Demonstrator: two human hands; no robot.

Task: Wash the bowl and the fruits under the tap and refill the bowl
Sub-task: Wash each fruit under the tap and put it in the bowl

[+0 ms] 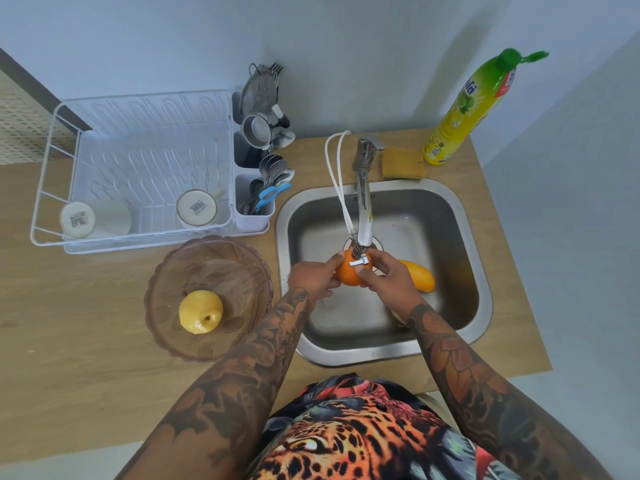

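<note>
Looks like roughly the middle of the job: the glass bowl [207, 297] sits on the wooden surface [86, 341] just left of the sink [467, 237] with one yellow fruit [201, 316] already in it, so probably washed. A yellow mango-ish fruit [419, 274] lies in the sink, likely next up. Both hands, left hand [313, 276] and right hand [388, 275], curl round the orange [348, 277] from either side, right under the tap [363, 216] spout, forearms reaching in over the near rim.

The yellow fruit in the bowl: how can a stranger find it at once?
Left of the steel sink, a brownish glass bowl stands on the wooden counter. The yellow fruit lies alone inside it, round, unlike the long mango in the sink.
</note>
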